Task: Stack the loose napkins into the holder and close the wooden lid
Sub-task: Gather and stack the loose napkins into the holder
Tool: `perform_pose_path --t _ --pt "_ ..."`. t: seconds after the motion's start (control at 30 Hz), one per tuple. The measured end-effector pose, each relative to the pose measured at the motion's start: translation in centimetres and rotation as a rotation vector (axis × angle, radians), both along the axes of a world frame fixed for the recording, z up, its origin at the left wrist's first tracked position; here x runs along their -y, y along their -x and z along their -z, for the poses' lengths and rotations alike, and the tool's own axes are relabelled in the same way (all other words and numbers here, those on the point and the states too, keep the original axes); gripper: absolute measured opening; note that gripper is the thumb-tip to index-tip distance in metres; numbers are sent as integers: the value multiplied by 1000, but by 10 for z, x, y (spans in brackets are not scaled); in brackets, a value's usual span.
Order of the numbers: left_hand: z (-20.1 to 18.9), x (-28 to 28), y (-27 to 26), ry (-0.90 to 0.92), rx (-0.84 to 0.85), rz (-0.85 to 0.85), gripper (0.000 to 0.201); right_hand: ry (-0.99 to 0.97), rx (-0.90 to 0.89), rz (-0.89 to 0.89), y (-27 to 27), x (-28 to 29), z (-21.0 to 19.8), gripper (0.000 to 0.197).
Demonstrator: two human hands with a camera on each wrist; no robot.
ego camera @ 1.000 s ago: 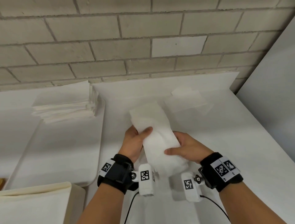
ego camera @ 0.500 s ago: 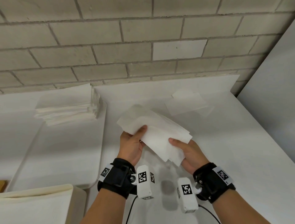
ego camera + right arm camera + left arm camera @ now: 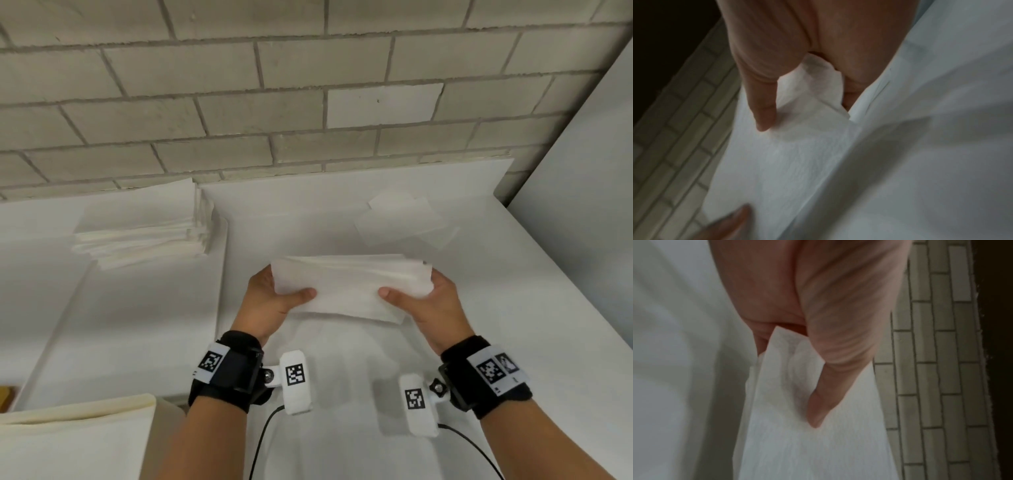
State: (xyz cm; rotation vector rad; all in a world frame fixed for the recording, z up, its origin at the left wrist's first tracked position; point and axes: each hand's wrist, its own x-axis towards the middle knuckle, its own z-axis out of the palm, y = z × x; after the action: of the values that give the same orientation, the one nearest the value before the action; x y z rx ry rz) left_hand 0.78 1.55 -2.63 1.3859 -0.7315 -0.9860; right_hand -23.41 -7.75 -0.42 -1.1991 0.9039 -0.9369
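Observation:
A small bundle of white napkins (image 3: 347, 286) hangs level above the white table, held at both ends. My left hand (image 3: 274, 298) grips its left end, thumb on top. My right hand (image 3: 421, 301) grips the right end the same way. In the left wrist view the thumb presses onto the napkins (image 3: 818, 443); in the right wrist view the napkins (image 3: 789, 162) bunch under my thumb. More loose napkins (image 3: 400, 221) lie flat at the back right. A thick napkin stack (image 3: 144, 229) sits at the back left. No holder or wooden lid is plainly recognisable.
A white tray-like surface (image 3: 120, 325) lies under the stack on the left. A cream box-like object (image 3: 75, 442) fills the lower left corner. A brick wall (image 3: 274, 102) backs the table; a white panel (image 3: 582, 222) borders it on the right.
The bundle has turned from pointing away from me to lying crosswise and level. My hands moved apart to its two ends and a little farther from me.

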Motion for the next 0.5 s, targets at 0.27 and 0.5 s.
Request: perform_pose_path --t 0.27,0.5 --pt "29 -12 7 -87 10 -3 48 -1 -250 -125 7 0 42 82" --pt "23 -13 8 67 31 39 33 159 -155 -85 7 1 28 64"
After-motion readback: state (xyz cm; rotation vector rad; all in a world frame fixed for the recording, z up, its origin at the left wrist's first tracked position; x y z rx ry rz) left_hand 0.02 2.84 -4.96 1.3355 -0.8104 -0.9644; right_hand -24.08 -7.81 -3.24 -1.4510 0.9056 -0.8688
